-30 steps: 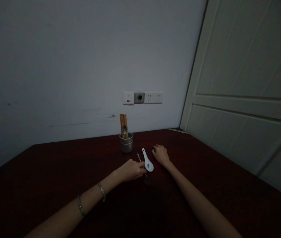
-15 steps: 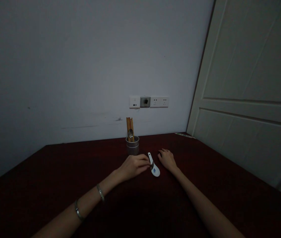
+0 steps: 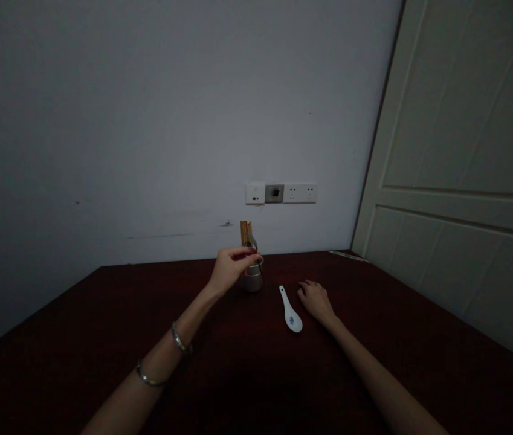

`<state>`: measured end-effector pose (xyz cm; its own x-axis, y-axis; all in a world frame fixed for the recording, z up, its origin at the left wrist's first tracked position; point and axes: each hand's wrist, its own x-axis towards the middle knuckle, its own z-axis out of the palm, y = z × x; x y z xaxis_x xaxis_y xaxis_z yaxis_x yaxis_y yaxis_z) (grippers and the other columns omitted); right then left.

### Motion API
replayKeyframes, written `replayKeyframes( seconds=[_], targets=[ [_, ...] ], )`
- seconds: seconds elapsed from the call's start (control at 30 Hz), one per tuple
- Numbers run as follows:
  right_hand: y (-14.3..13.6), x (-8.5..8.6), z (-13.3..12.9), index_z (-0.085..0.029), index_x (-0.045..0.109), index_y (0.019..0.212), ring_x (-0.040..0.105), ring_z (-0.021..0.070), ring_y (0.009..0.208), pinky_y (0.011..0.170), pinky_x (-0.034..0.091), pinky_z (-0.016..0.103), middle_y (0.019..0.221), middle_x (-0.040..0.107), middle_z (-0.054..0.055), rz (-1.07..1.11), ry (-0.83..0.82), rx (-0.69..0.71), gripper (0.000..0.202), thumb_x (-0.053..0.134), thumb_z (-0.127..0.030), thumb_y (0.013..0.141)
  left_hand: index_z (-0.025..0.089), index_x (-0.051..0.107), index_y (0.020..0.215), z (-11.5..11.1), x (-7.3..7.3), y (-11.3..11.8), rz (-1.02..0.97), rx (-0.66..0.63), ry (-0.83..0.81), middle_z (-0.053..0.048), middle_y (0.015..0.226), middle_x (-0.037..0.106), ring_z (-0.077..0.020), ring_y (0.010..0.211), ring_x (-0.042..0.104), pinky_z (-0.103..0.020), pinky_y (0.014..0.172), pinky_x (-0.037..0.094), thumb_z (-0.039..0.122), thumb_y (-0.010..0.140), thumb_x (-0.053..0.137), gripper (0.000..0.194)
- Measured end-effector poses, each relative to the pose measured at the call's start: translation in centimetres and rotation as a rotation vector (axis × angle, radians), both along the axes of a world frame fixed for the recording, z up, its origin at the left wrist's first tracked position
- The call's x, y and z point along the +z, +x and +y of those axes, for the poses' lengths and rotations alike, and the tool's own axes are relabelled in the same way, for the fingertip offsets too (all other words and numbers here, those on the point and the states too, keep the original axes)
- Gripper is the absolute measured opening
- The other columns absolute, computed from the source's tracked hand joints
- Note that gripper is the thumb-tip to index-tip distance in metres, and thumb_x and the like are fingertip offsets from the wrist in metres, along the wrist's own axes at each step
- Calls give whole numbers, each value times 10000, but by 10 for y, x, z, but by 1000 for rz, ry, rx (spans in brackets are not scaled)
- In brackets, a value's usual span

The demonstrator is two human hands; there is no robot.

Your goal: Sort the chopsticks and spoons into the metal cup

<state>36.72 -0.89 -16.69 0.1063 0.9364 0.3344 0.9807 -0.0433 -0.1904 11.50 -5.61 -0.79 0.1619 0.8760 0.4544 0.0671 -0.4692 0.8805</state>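
My left hand (image 3: pixel 231 269) is raised at the cup-shaped utensil holder (image 3: pixel 252 283), thumb and fingertips pinched on what looks like a metal spoon (image 3: pixel 253 241). The spoon's bowl shows above the fingers and a thin dark handle below them; the fingers partly hide it. Wooden chopsticks (image 3: pixel 244 232) stand upright in the holder, behind the hand. A white soup spoon (image 3: pixel 292 318) with a blue mark lies on the table, its handle toward the wall. Just right of it rests my right hand (image 3: pixel 316 299), palm down, holding nothing, fingers loosely extended.
The dark red table (image 3: pixel 220 386) reaches the pale wall (image 3: pixel 170 121). Sockets and a switch plate (image 3: pixel 274 193) are set above its back edge. A white panelled door (image 3: pixel 455 181) rises along the right side. A thin flat strip (image 3: pixel 349 256) lies at the back right corner.
My left hand has moved from beside the white soup spoon up and away to the utensil holder, carrying the metal spoon. The right hand stays on the table. The view has shifted slightly.
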Motion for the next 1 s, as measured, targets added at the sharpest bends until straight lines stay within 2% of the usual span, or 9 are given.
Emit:
replayKeyframes(
  seconds=[0.2, 0.6, 0.7, 0.83, 0.93, 1.0],
  targets=[
    [0, 1, 0, -165, 577, 1159, 432, 248, 1163, 948, 315, 362, 1254, 517, 115, -2, -15, 1, 400, 360, -287, 846, 101, 655, 761, 6, -2, -9, -57, -1, -16, 21, 481, 532, -45, 378, 390, -174, 355, 286, 337, 639, 691, 268],
    [2, -1, 2, -160, 587, 1148, 445, 244, 1150, 945, 328, 359, 1239, 532, 107, -3, 4, 12, 402, 359, -291, 844, 109, 641, 731, 16, -11, -15, -15, 27, -84, 61, 406, 461, -43, 332, 360, -175, 337, 247, 369, 620, 697, 289],
    [1, 0, 0, -167, 592, 1142, 454, 246, 1144, 943, 332, 361, 1233, 537, 109, 3, 0, 8, 395, 373, -292, 838, 106, 651, 730, 16, -12, -14, -14, 28, -105, 55, 426, 482, -41, 335, 362, -178, 342, 244, 356, 617, 700, 279],
    [4, 0, 0, -176, 605, 1123, 472, 243, 1135, 933, 351, 358, 1222, 547, 107, 63, 3, 8, 377, 411, -289, 820, 103, 668, 714, 14, -12, -14, -1, 43, -142, 11, 534, 578, -34, 350, 368, -187, 351, 251, 312, 597, 718, 244],
    [6, 11, 1, -154, 644, 1049, 510, 221, 1097, 924, 369, 325, 1184, 574, 110, 228, 89, 51, 338, 445, -260, 797, 109, 676, 697, 13, -10, -14, -5, 54, -171, -9, 587, 610, -38, 379, 391, -189, 369, 276, 284, 582, 729, 216],
    [2, 29, 0, -150, 675, 960, 556, 208, 1026, 898, 392, 309, 1093, 625, 105, 406, 166, 103, 292, 471, -255, 779, 110, 678, 676, 12, -10, -14, -20, 36, -165, -18, 610, 619, -46, 414, 415, -186, 384, 294, 272, 572, 734, 200]
  ],
)
